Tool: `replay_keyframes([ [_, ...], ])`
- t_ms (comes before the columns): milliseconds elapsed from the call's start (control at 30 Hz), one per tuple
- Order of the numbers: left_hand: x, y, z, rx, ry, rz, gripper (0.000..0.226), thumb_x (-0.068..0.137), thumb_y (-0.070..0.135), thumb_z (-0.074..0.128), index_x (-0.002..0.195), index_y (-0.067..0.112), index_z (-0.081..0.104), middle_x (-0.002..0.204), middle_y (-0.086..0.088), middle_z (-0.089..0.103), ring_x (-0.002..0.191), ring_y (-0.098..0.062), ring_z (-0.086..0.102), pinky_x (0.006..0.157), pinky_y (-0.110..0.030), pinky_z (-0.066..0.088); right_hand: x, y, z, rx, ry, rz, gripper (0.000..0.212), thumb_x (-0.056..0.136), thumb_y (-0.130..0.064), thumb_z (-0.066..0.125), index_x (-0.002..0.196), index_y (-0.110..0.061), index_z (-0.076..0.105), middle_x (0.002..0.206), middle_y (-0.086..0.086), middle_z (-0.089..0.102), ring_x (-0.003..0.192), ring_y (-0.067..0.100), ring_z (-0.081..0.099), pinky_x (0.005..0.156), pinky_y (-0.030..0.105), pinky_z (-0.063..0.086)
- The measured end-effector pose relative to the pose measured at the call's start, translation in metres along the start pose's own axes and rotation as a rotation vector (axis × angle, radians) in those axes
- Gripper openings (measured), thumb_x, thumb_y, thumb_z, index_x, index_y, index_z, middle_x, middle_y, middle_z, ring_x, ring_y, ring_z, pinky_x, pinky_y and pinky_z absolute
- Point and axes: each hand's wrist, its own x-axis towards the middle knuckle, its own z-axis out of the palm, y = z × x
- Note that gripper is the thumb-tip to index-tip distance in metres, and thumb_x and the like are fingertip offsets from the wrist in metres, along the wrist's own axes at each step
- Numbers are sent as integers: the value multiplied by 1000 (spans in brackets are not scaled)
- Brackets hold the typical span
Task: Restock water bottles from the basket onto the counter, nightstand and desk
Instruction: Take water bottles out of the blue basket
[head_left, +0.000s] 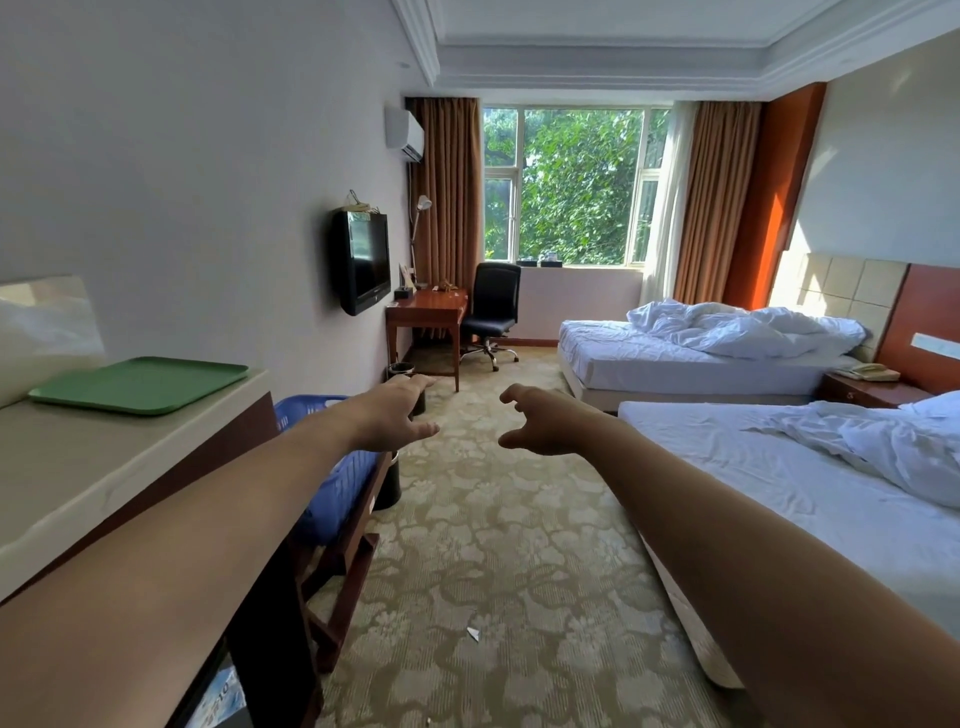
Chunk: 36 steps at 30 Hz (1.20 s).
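Observation:
Both arms stretch forward over the carpet. My left hand (397, 415) is open and empty, fingers spread, just right of the blue basket (332, 478), which sits on a wooden rack and is partly hidden by my left forearm. My right hand (540, 423) is empty too, with its fingers curled apart. No water bottles show. The beige counter (104, 467) on the left carries a green tray (140, 384). The wooden desk (428, 306) stands far ahead by the window. The nightstand (872, 392) with a phone sits between the two beds.
A black office chair (491, 312) stands beside the desk. A wall TV (363, 260) hangs left. Two black bins (402, 371) stand along the left wall. Two beds (779, 467) with rumpled white bedding fill the right side. Patterned carpet runs down the middle.

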Motion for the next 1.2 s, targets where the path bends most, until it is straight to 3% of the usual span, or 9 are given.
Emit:
replay_keyframes([
  [533,158,-1,15,-14,32,-35,77,93,39,61,153,17,20,158,-8,26,141,-24,32,114,-37,29,146,80,-23,-56,-32,-64,69,89,-31,68,147,-15,33,145,9,47,130,27,46,96,31,39],
  [833,241,7,37,-39,66,-86,75,94,38,60,153,17,20,158,-6,26,142,-23,31,114,-35,28,223,135,-29,-89,-28,-132,64,89,-31,68,144,-16,38,138,11,52,125,27,49,102,40,44],
  [1200,314,-16,54,-36,24,-142,74,95,38,58,154,18,17,159,-4,23,137,-23,38,110,-34,33,303,167,-8,-27,-65,-193,60,89,-27,68,142,-14,42,141,9,50,128,26,47,96,30,40],
])
